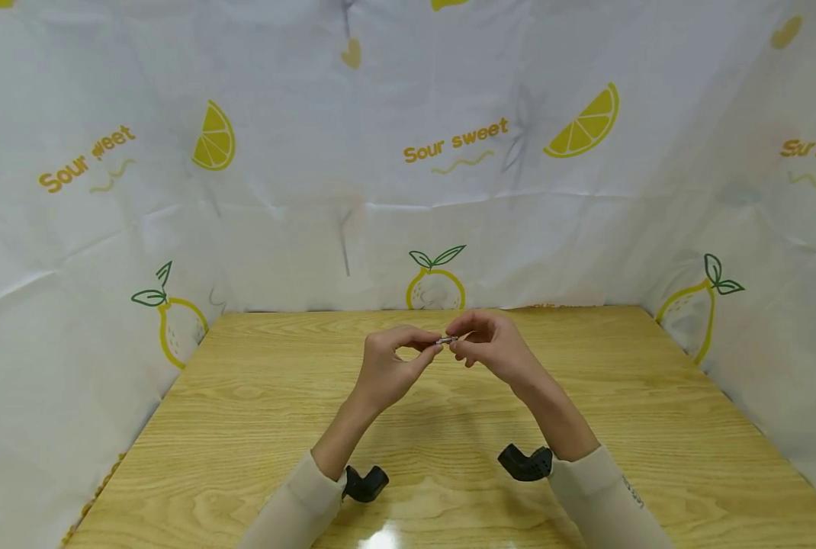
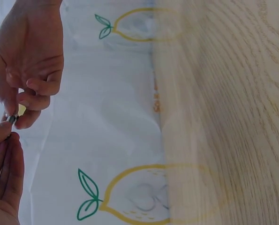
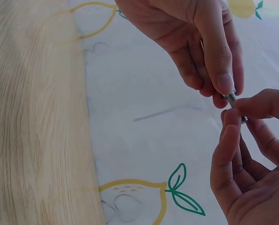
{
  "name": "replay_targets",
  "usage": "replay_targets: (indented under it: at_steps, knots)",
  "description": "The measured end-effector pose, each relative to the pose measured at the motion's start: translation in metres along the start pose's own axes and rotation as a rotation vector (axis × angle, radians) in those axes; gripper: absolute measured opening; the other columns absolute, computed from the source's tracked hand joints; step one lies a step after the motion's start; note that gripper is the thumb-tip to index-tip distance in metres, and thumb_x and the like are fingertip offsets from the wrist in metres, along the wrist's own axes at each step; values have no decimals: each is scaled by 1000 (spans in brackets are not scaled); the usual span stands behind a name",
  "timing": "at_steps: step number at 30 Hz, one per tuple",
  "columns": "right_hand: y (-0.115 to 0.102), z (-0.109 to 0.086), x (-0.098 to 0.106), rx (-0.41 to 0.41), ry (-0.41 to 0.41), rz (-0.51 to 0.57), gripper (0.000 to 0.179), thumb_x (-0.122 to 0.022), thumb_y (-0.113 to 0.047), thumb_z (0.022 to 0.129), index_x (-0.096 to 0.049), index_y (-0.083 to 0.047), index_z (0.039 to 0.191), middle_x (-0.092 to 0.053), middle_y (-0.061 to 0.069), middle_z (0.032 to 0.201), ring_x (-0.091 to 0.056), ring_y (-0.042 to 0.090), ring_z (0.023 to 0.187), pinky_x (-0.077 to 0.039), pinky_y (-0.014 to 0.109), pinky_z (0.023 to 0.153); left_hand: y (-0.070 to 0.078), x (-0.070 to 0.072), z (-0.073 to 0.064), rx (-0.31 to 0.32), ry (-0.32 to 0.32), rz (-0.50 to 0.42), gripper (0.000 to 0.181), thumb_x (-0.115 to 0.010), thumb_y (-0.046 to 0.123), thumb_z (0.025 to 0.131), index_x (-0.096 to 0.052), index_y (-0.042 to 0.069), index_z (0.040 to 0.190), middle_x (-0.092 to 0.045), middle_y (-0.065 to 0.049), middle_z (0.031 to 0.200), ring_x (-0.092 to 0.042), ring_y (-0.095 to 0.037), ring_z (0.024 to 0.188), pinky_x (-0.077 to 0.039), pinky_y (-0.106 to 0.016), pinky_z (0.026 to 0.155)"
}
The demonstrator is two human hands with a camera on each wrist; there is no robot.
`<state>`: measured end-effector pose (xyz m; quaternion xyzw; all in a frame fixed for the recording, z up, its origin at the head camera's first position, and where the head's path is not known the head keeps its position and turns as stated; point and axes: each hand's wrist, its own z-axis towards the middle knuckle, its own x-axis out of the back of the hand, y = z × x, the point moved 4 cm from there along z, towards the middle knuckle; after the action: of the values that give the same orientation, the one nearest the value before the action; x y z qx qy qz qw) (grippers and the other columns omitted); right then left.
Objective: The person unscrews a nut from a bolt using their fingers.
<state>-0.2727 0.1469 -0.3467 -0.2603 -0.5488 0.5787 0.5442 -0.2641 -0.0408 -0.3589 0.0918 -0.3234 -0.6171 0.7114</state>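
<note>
1. Pinched at both ends, one small silver metal threaded piece, bolt-like (image 3: 231, 99), is held by the left hand (image 1: 390, 366) and the right hand (image 1: 493, 347). Each grip is narrow, thumb against fingertips.
2. That piece is in the air above the pale yellow wood-grain desk (image 1: 277, 419). Seen from the head, it lies roughly midway between the left and right edges, just in from the far edge; its height above the surface is hard to judge.
3. Bare thread shows next to the left fingertips; a dark, shiny end (image 3: 244, 120) shows beyond the right hand's pinch. Whether that end is a head or a separate nut cannot be told.
4. The step in hand appears to be fine two-handed work on this piece, perhaps turning or fitting it. The next move seems to call for one steady pinch, the other hand's fingertips free to adjust, and both ends kept in line.
5. Counted: one threaded piece, two hands, two cream sleeves (image 1: 301, 496), two black curved wrist-worn devices (image 1: 367, 486) over the near part of the desk, and one white lemon-printed cloth (image 1: 298, 252) rising past the far edge.
</note>
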Motion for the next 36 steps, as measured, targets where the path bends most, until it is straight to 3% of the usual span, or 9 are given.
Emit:
replay_targets:
  at_steps: [4, 12, 18, 22, 27, 31, 36]
  knots:
    - [-1, -1, -1, 24, 7, 9, 18, -70, 0, 94, -67, 9, 109, -68, 5, 101, -70, 15, 76, -60, 29, 65, 0, 0, 0, 1, -2, -4, 10, -78, 2, 90, -81, 2, 99, -80, -10, 91, -77, -17, 79, -63, -22, 74]
    - [-4, -3, 1, 20, 5, 7, 22, -71, -7, 95, -68, 3, 115, -70, 8, 110, -71, 13, 78, -56, 29, 62, 0, 0, 0, 6, 0, -2, 9, -78, 2, 90, -81, 3, 99, -80, -10, 91, -77, -17, 80, -63, -22, 75]
    - [-2, -1, 2, -56, -24, 3, 31, -63, -22, 103, -68, 6, 117, -72, 5, 97, -71, 18, 77, -62, 33, 65, 0, -1, 0, 12, 1, -3, 10, -78, 2, 90, -81, 2, 99, -80, -10, 91, -77, -18, 80, -64, -24, 74]
    - [0, 1, 0, -95, -43, 11, 32, -63, -23, 104, -70, 6, 115, -74, 5, 90, -71, 18, 77, -63, 33, 69, 0, -1, 0, 16, 2, 2, 10, -78, 2, 90, -81, 3, 100, -80, -10, 91, -77, -17, 80, -64, -24, 74]
    - [0, 0, 1, -68, -21, 37, 28, -68, -18, 101, -71, 7, 114, -74, 2, 89, -71, 23, 78, -63, 30, 72, 0, -1, -1, 14, 1, -5, 10, -78, 2, 90, -81, 2, 99, -80, -10, 91, -77, -17, 79, -63, -22, 75]
    - [0, 0, 2, -28, -6, 14, 24, -69, -12, 99, -71, 7, 113, -73, -3, 89, -70, 18, 78, -62, 31, 72, 0, 0, 0, 8, 4, -3, 9, -79, 2, 90, -81, 3, 99, -80, -10, 90, -77, -17, 79, -63, -22, 74]
    - [-1, -1, 3, 5, 6, -4, 22, -69, -7, 97, -70, 9, 112, -72, 4, 93, -69, 13, 77, -61, 31, 70, 1, 0, 0, -1, 5, 4, 9, -79, 3, 90, -81, 3, 98, -81, -9, 91, -78, -17, 79, -63, -22, 74]
